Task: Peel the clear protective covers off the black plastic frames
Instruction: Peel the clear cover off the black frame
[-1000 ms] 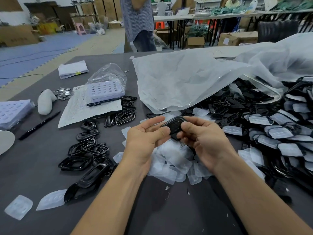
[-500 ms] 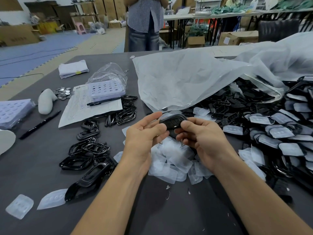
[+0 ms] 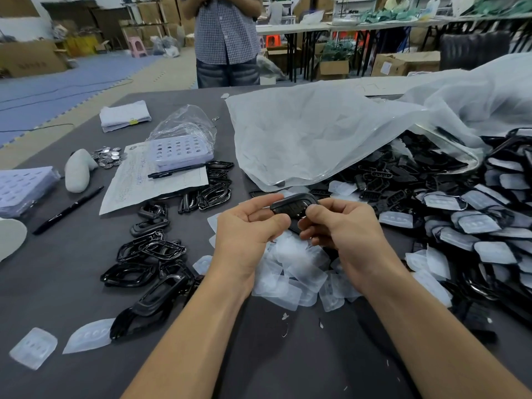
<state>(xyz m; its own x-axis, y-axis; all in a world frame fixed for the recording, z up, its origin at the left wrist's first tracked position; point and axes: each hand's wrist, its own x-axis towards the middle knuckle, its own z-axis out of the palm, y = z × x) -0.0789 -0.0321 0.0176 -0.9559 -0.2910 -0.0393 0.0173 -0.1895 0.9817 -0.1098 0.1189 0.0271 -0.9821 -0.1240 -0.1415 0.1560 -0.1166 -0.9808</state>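
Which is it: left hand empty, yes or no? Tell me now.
No, the left hand pinches the black frame together with the right hand.

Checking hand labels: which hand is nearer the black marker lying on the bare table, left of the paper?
Left. The left hand sits right of the marker; the right hand is even farther right, both gripping one black frame.

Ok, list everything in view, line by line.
held frame: one, black, between both hands
bare frames: many, black, table left
covered frames: heap, black, right
peeled covers: heap, clear, under hands
plastic bag: one, whitish, over that heap
paper: one, white, left
pens: two, black, left
hole trays: two, lilac, left
metal discs: several, silver, left
cloth: one, white, far left
bystander: one, checked shirt, beyond table
table: one, dark grey
left hand: pinches held frame
right hand: pinches held frame
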